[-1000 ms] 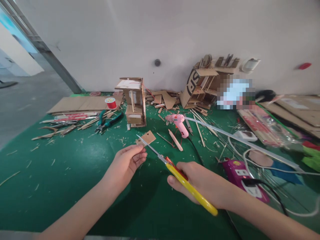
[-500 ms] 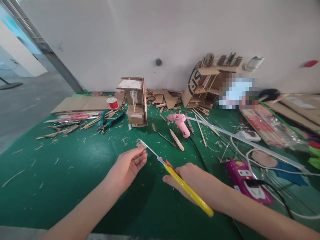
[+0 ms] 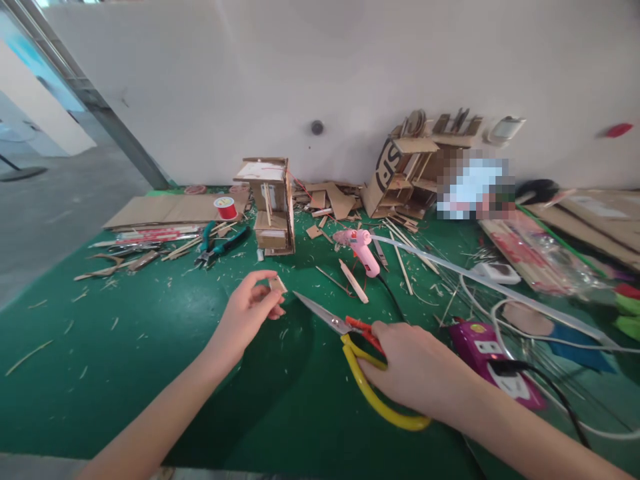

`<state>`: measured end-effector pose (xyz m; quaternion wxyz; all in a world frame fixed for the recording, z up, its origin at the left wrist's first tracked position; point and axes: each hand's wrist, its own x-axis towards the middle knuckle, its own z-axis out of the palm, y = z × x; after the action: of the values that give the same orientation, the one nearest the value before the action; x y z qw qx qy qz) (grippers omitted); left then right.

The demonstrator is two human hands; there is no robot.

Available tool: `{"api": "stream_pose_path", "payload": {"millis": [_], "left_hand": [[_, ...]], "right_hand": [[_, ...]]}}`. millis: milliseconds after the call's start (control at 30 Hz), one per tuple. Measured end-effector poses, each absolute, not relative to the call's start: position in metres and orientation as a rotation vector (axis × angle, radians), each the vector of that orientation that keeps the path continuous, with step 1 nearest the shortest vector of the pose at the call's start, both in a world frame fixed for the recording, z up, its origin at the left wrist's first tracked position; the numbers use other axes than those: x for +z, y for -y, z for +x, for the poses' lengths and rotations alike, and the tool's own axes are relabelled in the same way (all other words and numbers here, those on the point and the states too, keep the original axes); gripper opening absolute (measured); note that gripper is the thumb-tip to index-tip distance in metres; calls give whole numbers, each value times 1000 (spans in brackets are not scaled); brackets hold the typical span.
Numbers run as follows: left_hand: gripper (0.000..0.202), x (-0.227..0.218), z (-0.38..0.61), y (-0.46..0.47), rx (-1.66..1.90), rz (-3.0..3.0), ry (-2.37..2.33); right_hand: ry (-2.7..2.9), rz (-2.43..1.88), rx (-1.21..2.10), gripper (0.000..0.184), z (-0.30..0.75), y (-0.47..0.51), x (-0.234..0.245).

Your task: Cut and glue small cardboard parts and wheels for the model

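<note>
Between the thumb and fingers of my left hand (image 3: 253, 303) is a small piece of cardboard (image 3: 277, 285). My right hand (image 3: 407, 360) grips a pair of scissors (image 3: 323, 315) with one yellow and one red handle. The blades are together, and their tip points at the cardboard piece with a small gap between them. Beyond my hands a cardboard model (image 3: 273, 207) stands upright on the green table (image 3: 200, 407). A pink glue gun (image 3: 365, 250) with a long clear glue stick lies to the right of it.
Teal-handled pliers (image 3: 220, 247) and a red thread spool (image 3: 225, 208) lie at the left. A larger cardboard structure (image 3: 400, 177) stands by the wall. A purple power strip (image 3: 493, 363) with cables is at the right. Wood sticks and scraps are scattered about.
The scissors have drawn back from the cardboard piece and turned, showing the blades flat. My left hand has tilted up and left with the piece. A square scrap now lies near the glue gun's nozzle.
</note>
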<state>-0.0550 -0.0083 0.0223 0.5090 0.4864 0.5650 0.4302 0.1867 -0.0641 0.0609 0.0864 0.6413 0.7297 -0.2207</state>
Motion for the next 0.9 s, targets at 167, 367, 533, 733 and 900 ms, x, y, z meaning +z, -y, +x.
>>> {"api": "stream_pose_path", "payload": {"millis": [167,367,533,733,900], "left_hand": [[32,33,-54,-6,1022,1419,-1344],[32,31,-44,-25,1273,1463,-1289],[35,20,-51,-26,1338,1387,-1306],[36,14,-58,-26,1268,1442,-1332],[33,13,-55,-23,1217,1514,-1320]], "right_hand": [[-2315,1852,-405,32,180,60,68],[-2636,1738,-165,30,142,-1,67],[-2481,1897,-75,41,102,-70,53],[-2367,1938,-202,40,97,-112,35],[-2433,1922,-174,38,112,-101,27]]}}
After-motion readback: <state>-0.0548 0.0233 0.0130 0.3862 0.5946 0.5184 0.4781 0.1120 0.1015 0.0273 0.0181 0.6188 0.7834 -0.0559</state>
